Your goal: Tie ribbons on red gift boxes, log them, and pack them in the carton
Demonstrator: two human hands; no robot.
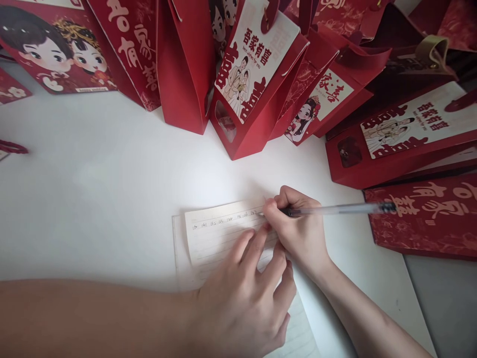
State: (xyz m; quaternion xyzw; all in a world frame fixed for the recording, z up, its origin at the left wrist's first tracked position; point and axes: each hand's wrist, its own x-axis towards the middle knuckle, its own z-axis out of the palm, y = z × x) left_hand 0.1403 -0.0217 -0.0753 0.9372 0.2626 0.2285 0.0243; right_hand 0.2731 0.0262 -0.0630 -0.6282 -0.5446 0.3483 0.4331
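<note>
A lined notebook (208, 243) lies on the white table, with a row of small handwritten numbers along its top line. My right hand (303, 233) grips a clear pen (339, 209) with a dark cap end. The pen's tip meets the paper at the right end of that row. Across the middle of the page rests my left hand (253, 288), fingers apart and bent a little, fingertips on the sheet close to the pen tip. My left palm and forearm cover the lower left part of the notebook.
Red gift boxes printed with bride and groom cartoons ring the back of the white table (104, 199). A box with a small window (248, 134) stands just beyond the notebook. Another red box (425, 216) lies to the right, near the table's edge. A dark red cord (13, 147) is at far left.
</note>
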